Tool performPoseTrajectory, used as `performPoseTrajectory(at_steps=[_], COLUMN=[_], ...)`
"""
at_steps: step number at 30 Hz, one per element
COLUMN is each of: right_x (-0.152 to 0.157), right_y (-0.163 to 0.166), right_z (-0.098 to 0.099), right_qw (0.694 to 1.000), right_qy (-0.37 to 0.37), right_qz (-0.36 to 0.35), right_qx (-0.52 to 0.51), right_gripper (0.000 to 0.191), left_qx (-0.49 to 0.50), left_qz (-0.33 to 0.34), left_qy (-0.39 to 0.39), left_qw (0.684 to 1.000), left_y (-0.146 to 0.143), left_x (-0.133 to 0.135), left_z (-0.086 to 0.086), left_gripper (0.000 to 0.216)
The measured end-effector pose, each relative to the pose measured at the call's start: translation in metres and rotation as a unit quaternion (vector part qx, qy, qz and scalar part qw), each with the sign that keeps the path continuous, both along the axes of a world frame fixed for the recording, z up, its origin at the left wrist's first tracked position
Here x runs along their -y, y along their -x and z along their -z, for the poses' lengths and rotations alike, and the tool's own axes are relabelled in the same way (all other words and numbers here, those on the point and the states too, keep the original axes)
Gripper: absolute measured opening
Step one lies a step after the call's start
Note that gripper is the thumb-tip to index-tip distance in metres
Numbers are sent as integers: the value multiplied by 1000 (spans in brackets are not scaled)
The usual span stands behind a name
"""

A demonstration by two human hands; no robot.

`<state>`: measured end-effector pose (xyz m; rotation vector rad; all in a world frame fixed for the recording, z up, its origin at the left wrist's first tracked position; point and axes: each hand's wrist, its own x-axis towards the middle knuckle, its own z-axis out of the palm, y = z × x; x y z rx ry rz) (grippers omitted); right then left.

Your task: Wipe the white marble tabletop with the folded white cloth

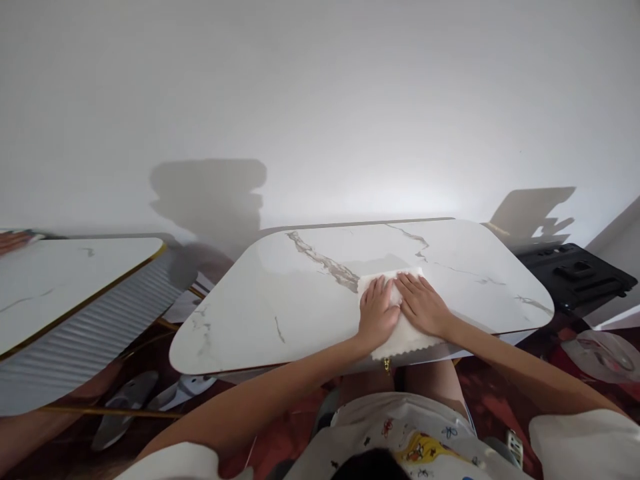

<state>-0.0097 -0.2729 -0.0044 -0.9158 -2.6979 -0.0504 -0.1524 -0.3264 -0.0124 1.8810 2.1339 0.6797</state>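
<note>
A white cloth (407,340) with a scalloped edge lies on a white marble-patterned tabletop (310,307), near its front edge and right of the middle. My left hand (379,310) is closed on the cloth's left part, fingers bent and thumb pointing inward. Beside it, my right hand (424,303) rests open on the cloth's upper right, fingers stretched out flat. The hands are close together, and the cloth's near edge reaches the table's front edge. What lies under the palms is hidden.
A pale wall (320,120) stands right behind the tabletop. To the left is a second marble-patterned table (75,273) with a ribbed side, where another person's hand (15,241) shows. A black case (575,273) sits at right. Grey slippers (125,407) lie on the floor.
</note>
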Motion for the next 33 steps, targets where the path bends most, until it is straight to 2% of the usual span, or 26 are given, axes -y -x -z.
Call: performPoseTrajectory(at_steps=[2,5,9,13,23,33], right_x=[8,6,-20,-58,-156,-233], right_y=[-18,-39,-53,-54,-28,6], right_z=[1,1,0,-5,-5,-11], right_qw=[1000,1000,999,997,996,996], right_qy=[12,26,37,47,22,30], right_qz=[-5,0,32,55,74,76], right_qx=[0,0,12,27,42,39], right_gripper=[53,53,54,55,53,52], left_qx=[13,28,43,46,56,49], left_qz=[-8,0,32,35,19,-7], left_qy=[21,31,27,11,-44,-81], left_qw=[1000,999,998,998,997,995], left_y=[-14,-33,-48,-54,-36,-11], left_x=[7,1,-28,-66,-157,-234], left_z=[3,3,-5,-14,-17,-14], left_gripper=[63,60,52,46,41,38])
